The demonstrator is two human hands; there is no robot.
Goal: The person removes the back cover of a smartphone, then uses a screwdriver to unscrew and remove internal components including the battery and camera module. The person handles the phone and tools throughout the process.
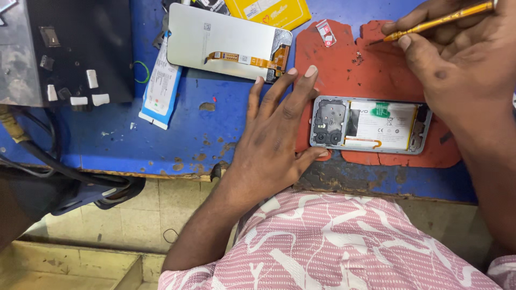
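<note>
A yellow rectangular package [269,12] lies at the bench's far edge, just beyond a detached phone screen [226,43] lying face-down, silver-grey with an orange ribbon cable. Left of the screen, a white-and-blue rectangular packet [160,88] rests tilted. The opened phone's battery bears a white label [384,129] with a green patch.

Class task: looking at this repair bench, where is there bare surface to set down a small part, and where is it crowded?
Free: the blue bench top between the white pack, the detached screen and the left hand. Also red mat above the opened phone. Crowded: the top edge and the right side, under the right hand holding the screwdriver.
</note>
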